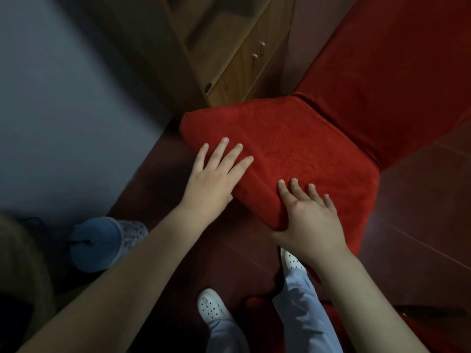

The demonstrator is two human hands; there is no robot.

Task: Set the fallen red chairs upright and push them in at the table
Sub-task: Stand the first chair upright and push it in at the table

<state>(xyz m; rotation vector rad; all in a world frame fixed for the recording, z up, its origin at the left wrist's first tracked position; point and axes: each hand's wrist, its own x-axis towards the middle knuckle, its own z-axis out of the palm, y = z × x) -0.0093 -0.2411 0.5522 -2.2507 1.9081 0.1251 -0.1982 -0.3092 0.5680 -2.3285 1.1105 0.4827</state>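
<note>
Two bare forearms enter from the near edge, above a pair of white perforated shoes [211, 305] on the dark red floor [420, 200]. The left hand [214, 179] lies flat on the left part of the cushioned seat of the red chair [305, 143], its fingers straight and spread and its thumb hidden at the seat's edge. The right hand [311, 220] grips the near corner, fingers slightly parted on top and thumb tucked beneath the edge.

The chair fills the centre. Its long axis runs from the hands toward the far right, where the backrest [382, 72] extends away. A wooden cabinet [229, 47] stands just beyond the seat's far edge. Both hands sit at the front of the seat, the right nearer the camera, so any push would probably drive the chair back-first. No table is in view, and whether the chair stands fully upright cannot be told.
</note>
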